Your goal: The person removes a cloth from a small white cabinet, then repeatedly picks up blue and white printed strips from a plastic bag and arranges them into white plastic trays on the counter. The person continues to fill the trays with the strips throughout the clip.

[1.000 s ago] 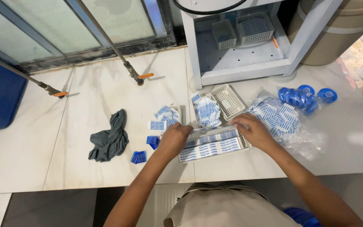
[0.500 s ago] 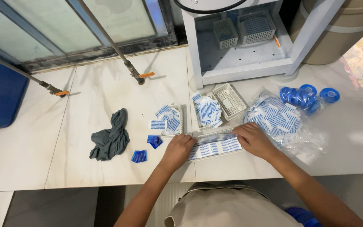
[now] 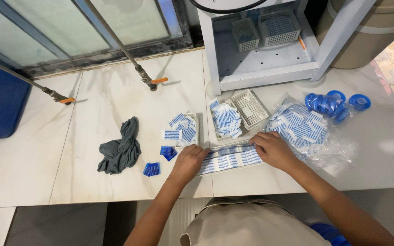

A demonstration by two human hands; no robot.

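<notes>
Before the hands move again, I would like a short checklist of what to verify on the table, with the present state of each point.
1. Left hand rests on the left end of the strip of blue-and-white sachets: ok.
2. Right hand rests on the strip's right end: ok.
3. Strip lies flat on the table: ok.
4. Small white basket stands beside the strip, empty: ok.
5. Clear bag of sachets lies by the right hand: ok.
6. Grip of the fingers on the strip: cannot tell.
</notes>
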